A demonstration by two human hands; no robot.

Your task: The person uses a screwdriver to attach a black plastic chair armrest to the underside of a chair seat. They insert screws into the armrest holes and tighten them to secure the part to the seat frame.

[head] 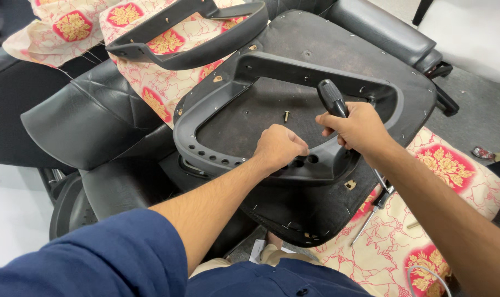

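Seat base [338, 49]: a broad black panel, upturned and tilted, was seen across the middle of the view; its dusty underside was edged with a line of small staples and dotted with screw holes.
Patterned cloth [442, 181]: cream fabric with red medallions and gold flowers was spread beneath the seat base at the right and again at the upper left.
Black cushion [90, 121]: a quilted leather-like pad was lying at the left, just beside the seat base and partly under the cloth.
Armrest frame [217, 99]: a black plastic loop was laid flat on the seat base, with a row of round holes along its near edge; it was touched by both hands.
Second frame [195, 38]: a matching black loop was resting on the cloth at the top, apart from the hands.
Left hand [280, 147]: it was pressed as a closed fist on the near edge of the armrest frame, by the holes; whether anything was pinched in its grip could not be told.
Right hand [357, 127]: its grip was closed around the screwdriver.
Screwdriver [332, 98]: a black handle was held upright over the frame's right side, the tip hidden by the hand.
Spare tool [371, 212]: a thin metal shaft was lying on the cloth below the right forearm.
Loose screw [287, 116]: a small brass one was left on the seat base inside the loop.
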